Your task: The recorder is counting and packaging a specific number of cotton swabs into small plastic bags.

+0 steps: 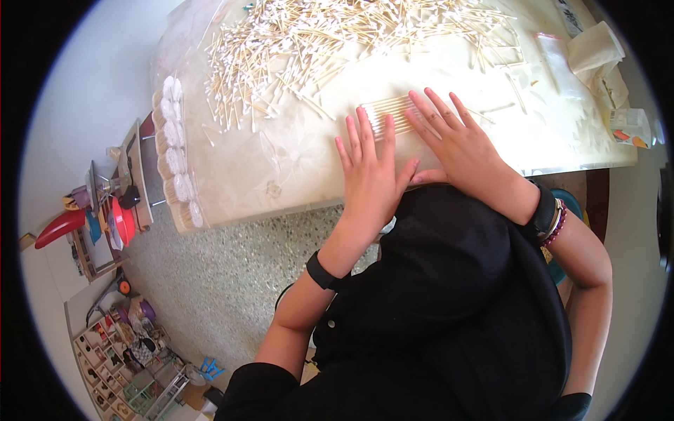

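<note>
A neat row of cotton swabs (388, 107) lies side by side on the table near its front edge, white tips at the ends. My left hand (372, 168) rests flat at the row's left end, fingers spread. Over its right end lies my right hand (460, 144), also flat with the fingers apart, hiding the tips there. Both thumbs point inward and nearly meet. Farther back is a large loose heap of cotton swabs (295, 52), pointing every way. Whether my palms press on the table I cannot tell.
Bundles of cotton swabs (173, 137) line the table's left edge. A clear plastic bag (562, 67) and a crumpled beige bag (597, 56) lie at the right. A patterned cover spreads over the table (267, 168). Shelves (102, 361) and a red basin (122, 221) stand beyond the speckled floor.
</note>
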`<state>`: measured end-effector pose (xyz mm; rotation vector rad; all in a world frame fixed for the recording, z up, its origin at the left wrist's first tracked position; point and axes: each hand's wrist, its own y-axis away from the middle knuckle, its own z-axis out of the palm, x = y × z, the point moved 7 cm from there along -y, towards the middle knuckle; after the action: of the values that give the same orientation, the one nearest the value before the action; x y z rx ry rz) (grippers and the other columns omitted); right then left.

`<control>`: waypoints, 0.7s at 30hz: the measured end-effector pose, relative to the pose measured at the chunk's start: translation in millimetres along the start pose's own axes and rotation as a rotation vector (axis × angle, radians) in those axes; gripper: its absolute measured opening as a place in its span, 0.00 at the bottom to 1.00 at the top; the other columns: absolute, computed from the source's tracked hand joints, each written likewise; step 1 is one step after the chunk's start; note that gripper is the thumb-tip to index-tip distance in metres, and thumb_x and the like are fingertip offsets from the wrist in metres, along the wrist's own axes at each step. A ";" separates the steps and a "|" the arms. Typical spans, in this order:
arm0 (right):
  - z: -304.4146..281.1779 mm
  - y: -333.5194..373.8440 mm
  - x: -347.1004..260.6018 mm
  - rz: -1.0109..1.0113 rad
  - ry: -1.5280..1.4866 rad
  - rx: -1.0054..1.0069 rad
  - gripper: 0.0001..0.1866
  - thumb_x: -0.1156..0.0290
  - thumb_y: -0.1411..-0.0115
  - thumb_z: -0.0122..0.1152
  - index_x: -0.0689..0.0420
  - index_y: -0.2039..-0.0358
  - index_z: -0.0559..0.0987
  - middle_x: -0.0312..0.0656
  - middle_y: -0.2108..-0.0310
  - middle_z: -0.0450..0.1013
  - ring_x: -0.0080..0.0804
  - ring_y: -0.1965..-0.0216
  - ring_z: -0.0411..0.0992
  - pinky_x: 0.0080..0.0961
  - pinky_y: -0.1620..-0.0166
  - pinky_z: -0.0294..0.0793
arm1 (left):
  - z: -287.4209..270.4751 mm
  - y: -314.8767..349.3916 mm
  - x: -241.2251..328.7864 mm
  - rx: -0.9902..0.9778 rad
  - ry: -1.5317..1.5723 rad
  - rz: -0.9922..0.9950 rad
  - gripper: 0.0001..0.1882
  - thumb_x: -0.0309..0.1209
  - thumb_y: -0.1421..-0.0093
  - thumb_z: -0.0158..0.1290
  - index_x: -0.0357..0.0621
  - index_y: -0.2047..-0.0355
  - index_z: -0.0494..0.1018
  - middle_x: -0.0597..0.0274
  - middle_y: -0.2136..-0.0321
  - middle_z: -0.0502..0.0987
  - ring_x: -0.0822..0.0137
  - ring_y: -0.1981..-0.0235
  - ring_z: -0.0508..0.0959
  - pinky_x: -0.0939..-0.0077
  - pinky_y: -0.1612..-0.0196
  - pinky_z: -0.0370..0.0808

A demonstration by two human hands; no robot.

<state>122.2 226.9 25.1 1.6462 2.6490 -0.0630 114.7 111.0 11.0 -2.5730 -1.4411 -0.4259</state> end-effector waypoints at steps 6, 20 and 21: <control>0.3 2.8 -0.4 0.000 -0.063 0.039 0.47 0.34 0.51 0.49 0.54 0.38 0.59 0.45 0.35 0.49 0.41 0.33 0.42 0.45 0.34 0.40 | 5.2 6.8 -0.9 0.034 0.000 -0.054 0.37 0.50 0.39 0.44 0.49 0.35 0.48 0.34 0.36 0.39 0.37 0.35 0.39 0.38 0.38 0.38; -2.2 5.6 -2.3 0.004 -0.025 0.031 0.44 0.36 0.50 0.50 0.54 0.39 0.61 0.46 0.35 0.49 0.42 0.33 0.43 0.44 0.34 0.42 | 2.9 9.6 3.1 0.066 -0.030 -0.070 0.36 0.49 0.40 0.46 0.51 0.35 0.50 0.35 0.36 0.40 0.37 0.35 0.40 0.37 0.39 0.40; -2.7 5.8 -2.4 0.003 -0.028 0.037 0.44 0.37 0.49 0.50 0.54 0.40 0.61 0.46 0.35 0.49 0.42 0.33 0.43 0.44 0.34 0.42 | 2.6 9.6 3.4 0.066 -0.031 -0.071 0.36 0.49 0.40 0.46 0.51 0.35 0.50 0.35 0.36 0.40 0.37 0.35 0.40 0.37 0.39 0.40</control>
<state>128.4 227.4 27.8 1.6473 2.6410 -0.1352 125.0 109.5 9.6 -2.4939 -1.5345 -0.3439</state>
